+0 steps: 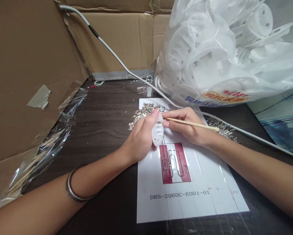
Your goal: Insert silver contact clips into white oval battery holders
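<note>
A translucent white plastic piece (157,133) with small slots is tilted up over the printed sheet (185,202), and my left hand (141,137) grips it with the thumb near its top edge. My right hand (185,125) pinches a thin wooden stick (196,124), whose near end points right and whose tip is at the upper part of the white piece. Between the two hands the exact contact at the tip is too small to tell. Small silvery metal parts (146,111) lie in a pile just behind my left hand.
A large clear bag (210,58) full of white plastic pieces stands at the back right. A white cable (122,63) runs diagonally across the table. More metal parts (222,129) lie beyond my right forearm. Cardboard walls (117,42) rise behind and at left, with plastic-wrapped sticks (36,163).
</note>
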Demonstrator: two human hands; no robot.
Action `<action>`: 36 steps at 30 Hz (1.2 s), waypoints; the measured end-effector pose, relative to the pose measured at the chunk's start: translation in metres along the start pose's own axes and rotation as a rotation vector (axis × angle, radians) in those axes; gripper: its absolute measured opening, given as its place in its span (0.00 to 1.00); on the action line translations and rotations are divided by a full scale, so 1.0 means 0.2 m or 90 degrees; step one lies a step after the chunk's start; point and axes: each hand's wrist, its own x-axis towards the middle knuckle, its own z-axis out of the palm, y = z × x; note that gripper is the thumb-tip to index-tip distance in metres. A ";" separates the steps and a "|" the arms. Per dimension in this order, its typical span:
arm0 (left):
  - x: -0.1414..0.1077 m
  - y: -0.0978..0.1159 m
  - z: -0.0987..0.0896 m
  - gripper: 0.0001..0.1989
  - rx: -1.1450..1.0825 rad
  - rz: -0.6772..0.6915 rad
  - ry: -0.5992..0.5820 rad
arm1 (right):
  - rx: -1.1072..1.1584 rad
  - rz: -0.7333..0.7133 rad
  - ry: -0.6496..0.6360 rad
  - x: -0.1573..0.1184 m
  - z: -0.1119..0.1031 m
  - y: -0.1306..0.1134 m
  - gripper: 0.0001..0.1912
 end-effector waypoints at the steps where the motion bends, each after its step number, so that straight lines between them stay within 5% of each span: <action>1: 0.00 0.00 0.00 0.30 0.000 0.001 0.000 | 0.002 0.005 0.000 0.00 0.00 0.00 0.09; 12: 0.01 -0.01 0.00 0.31 0.003 0.020 -0.016 | -0.008 -0.007 0.005 0.00 -0.01 0.02 0.12; 20: 0.03 -0.03 0.00 0.33 -0.118 0.063 -0.050 | -0.068 -0.129 0.137 -0.04 0.03 0.05 0.13; 27: 0.05 -0.01 0.00 0.38 -0.138 0.049 -0.063 | -0.006 -0.087 0.243 -0.02 0.06 0.06 0.07; 36: 0.05 0.02 0.00 0.26 -0.210 -0.009 -0.002 | -0.108 -0.050 0.137 -0.03 0.04 0.01 0.14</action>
